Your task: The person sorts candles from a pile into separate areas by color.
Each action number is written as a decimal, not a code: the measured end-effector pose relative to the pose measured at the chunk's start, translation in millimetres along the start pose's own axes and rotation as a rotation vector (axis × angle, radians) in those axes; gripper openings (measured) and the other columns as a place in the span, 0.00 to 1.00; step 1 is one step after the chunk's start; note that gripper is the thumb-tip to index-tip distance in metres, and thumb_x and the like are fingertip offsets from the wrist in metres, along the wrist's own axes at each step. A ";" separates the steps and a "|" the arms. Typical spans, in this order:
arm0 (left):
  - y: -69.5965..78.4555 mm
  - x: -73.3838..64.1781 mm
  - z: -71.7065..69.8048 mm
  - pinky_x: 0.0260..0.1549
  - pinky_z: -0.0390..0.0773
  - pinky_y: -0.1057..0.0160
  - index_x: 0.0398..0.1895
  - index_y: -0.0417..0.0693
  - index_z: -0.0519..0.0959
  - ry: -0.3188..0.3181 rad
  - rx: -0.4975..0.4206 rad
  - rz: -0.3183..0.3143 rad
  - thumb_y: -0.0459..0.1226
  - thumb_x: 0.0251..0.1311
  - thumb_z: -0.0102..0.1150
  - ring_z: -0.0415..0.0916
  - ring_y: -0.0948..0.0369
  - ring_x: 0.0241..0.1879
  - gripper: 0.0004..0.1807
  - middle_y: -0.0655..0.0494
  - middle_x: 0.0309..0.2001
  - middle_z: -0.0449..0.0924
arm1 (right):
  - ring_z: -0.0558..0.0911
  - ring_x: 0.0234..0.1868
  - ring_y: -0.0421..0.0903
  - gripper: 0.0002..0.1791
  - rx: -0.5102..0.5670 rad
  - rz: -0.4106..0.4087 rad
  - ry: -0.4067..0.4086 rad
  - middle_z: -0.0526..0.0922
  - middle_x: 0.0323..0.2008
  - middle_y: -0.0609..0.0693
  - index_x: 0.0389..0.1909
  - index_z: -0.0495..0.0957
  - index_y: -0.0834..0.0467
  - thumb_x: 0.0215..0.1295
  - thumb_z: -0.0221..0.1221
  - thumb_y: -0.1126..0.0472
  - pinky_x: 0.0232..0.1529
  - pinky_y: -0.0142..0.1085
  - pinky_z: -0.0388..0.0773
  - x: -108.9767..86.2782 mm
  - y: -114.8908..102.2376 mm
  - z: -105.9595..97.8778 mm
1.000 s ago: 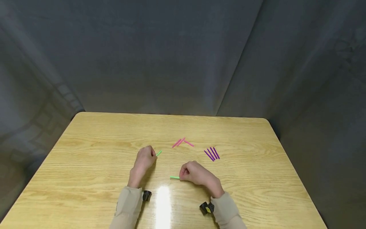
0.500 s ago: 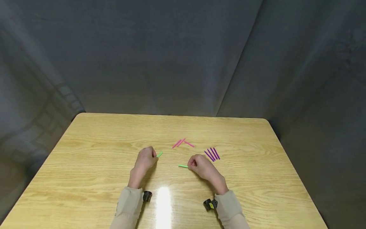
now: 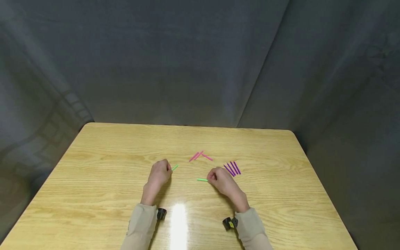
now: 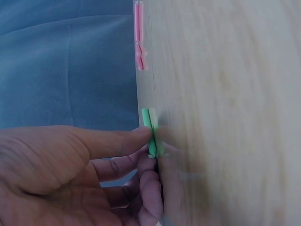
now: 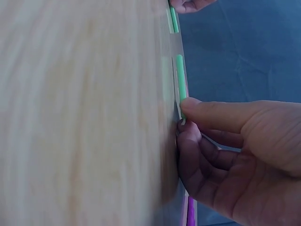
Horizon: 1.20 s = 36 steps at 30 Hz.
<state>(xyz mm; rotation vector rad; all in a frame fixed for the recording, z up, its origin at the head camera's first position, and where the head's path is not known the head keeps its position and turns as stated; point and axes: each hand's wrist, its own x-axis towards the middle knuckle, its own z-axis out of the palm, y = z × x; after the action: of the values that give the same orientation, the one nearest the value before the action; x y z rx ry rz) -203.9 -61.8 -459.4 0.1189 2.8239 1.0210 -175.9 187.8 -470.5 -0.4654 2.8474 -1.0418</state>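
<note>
My left hand [image 3: 159, 172] rests low over the table and pinches a short green stick [image 4: 148, 129] by its near end, between thumb and curled fingers. The stick's far end points away and to the right. Across from it, my right hand [image 3: 221, 179] grips a second green stick [image 5: 180, 77] at its right end; the free end points left, toward the left hand. Both sticks are at or just above the tabletop. Fingers cover the held end of each stick.
Three pink sticks [image 3: 207, 157] lie beyond the hands, near the middle of the wooden table [image 3: 103, 180]. Several purple sticks [image 3: 229, 170] lie side by side just right of the right hand. Dark curtains [image 3: 175, 69] hang behind the table.
My right hand has moved away from me and slightly right, carrying its green stick toward the purple sticks. The left hand has hardly moved and still pinches its green stick.
</note>
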 end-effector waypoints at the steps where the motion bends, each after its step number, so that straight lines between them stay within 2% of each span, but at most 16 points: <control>1: -0.2 -0.2 0.3 0.25 0.73 0.61 0.28 0.38 0.73 0.000 -0.003 -0.001 0.25 0.60 0.58 0.70 0.56 0.26 0.05 0.50 0.26 0.73 | 0.71 0.26 0.39 0.06 0.003 -0.001 0.004 0.75 0.23 0.44 0.26 0.80 0.61 0.58 0.62 0.73 0.29 0.30 0.72 0.0 0.0 0.4; 10: 0.9 0.2 -0.2 0.24 0.72 0.61 0.29 0.37 0.72 0.003 -0.039 -0.005 0.26 0.58 0.61 0.69 0.56 0.25 0.07 0.50 0.26 0.72 | 0.72 0.26 0.39 0.05 0.025 0.040 0.022 0.75 0.23 0.45 0.26 0.80 0.61 0.57 0.63 0.73 0.28 0.29 0.72 -1.8 -1.0 1.9; 18: 3.1 0.0 -2.5 0.23 0.71 0.62 0.38 0.32 0.72 0.026 -0.097 0.001 0.27 0.56 0.64 0.69 0.56 0.24 0.11 0.48 0.27 0.73 | 0.71 0.26 0.39 0.06 0.031 0.047 0.021 0.75 0.22 0.45 0.25 0.80 0.61 0.57 0.64 0.73 0.28 0.30 0.71 -1.4 -2.3 0.4; 22: 8.9 -0.9 -4.4 0.25 0.72 0.62 0.37 0.33 0.73 0.060 -0.093 0.043 0.27 0.56 0.65 0.71 0.57 0.26 0.10 0.49 0.28 0.74 | 0.71 0.26 0.39 0.05 0.048 0.062 0.015 0.75 0.22 0.45 0.26 0.81 0.61 0.58 0.64 0.72 0.28 0.30 0.72 -0.8 -1.9 0.0; 26: 20.0 -3.4 -0.9 0.24 0.72 0.64 0.37 0.33 0.75 0.065 -0.099 0.115 0.26 0.56 0.64 0.70 0.58 0.25 0.08 0.50 0.27 0.72 | 0.71 0.25 0.39 0.04 0.078 0.088 0.006 0.75 0.22 0.45 0.26 0.81 0.62 0.58 0.64 0.71 0.28 0.31 0.72 -0.5 -1.3 -1.3; 30: 32.4 -6.0 9.8 0.23 0.71 0.65 0.36 0.34 0.77 0.029 -0.097 0.174 0.26 0.57 0.64 0.68 0.60 0.25 0.06 0.53 0.26 0.71 | 0.71 0.24 0.39 0.03 0.087 0.098 -0.014 0.76 0.21 0.45 0.27 0.82 0.62 0.58 0.64 0.71 0.28 0.31 0.72 1.1 -0.9 -2.4; 36: 47.0 -8.3 28.6 0.27 0.72 0.65 0.29 0.37 0.78 -0.034 -0.099 0.270 0.25 0.54 0.64 0.68 0.61 0.27 0.04 0.55 0.25 0.72 | 0.72 0.24 0.38 0.04 0.071 0.087 -0.043 0.77 0.21 0.44 0.26 0.83 0.60 0.57 0.65 0.70 0.28 0.30 0.72 5.0 -1.2 -5.5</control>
<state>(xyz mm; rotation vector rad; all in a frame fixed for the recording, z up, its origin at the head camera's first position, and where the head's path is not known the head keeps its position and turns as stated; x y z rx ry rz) -189.9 -8.7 -450.2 0.5135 2.7716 1.1962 -181.4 188.8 -465.3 -0.3499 2.7558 -1.0995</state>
